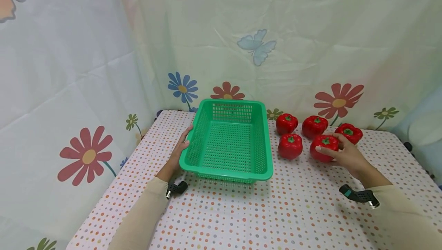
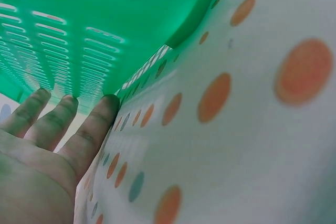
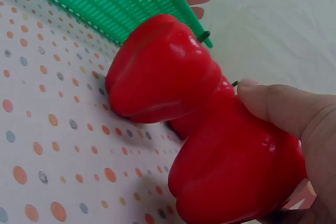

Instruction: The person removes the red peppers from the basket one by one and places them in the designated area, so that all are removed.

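Observation:
A red bell pepper [image 1: 322, 151] with a green stem is gripped by my right hand [image 1: 348, 156], thumb on the near side and fingers over the far side. The right wrist view shows the thumb [image 3: 278, 103] pressed along the held pepper [image 3: 236, 166]. My left hand [image 1: 178, 148] rests against the left side of a green basket [image 1: 226, 175], its fingers extended. In the left wrist view those fingertips [image 2: 107, 106] touch the slotted basket wall [image 2: 105, 3]. Nothing lies inside the basket.
More red bell peppers stand around the held one: one [image 1: 290, 146] beside the basket, two behind, [image 1: 286, 123] among them, and another [image 1: 348, 133] behind my right hand. A dotted cloth [image 1: 241, 219] covers the table. A flowered curtain [image 1: 293, 73] hangs at the back.

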